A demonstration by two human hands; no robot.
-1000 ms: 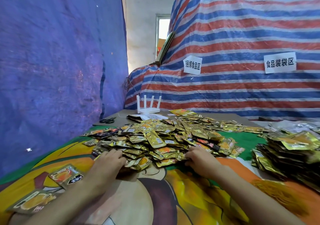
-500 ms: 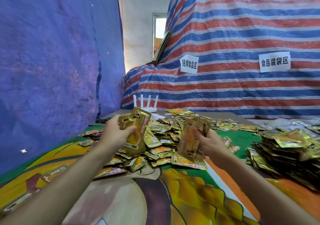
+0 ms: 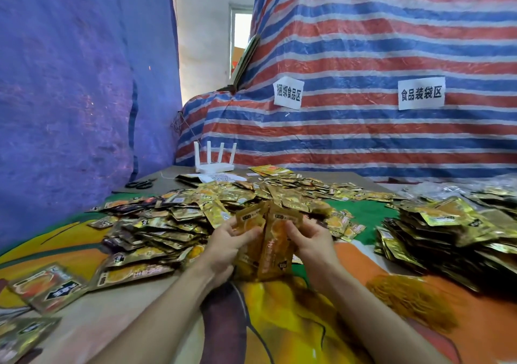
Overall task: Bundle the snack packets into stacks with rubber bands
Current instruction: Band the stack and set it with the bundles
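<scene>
Firstly, the loose pile lies behind. Just in front of it, the left hand and right hand hold one upright stack of packets, fingers curled round its sides. I think the shiny packets may slip out if the edges are uneven.

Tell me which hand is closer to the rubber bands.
Right. The right hand grips packets to the left of the rubber bands; the left hand is farther left, on the packets' other side.
</scene>
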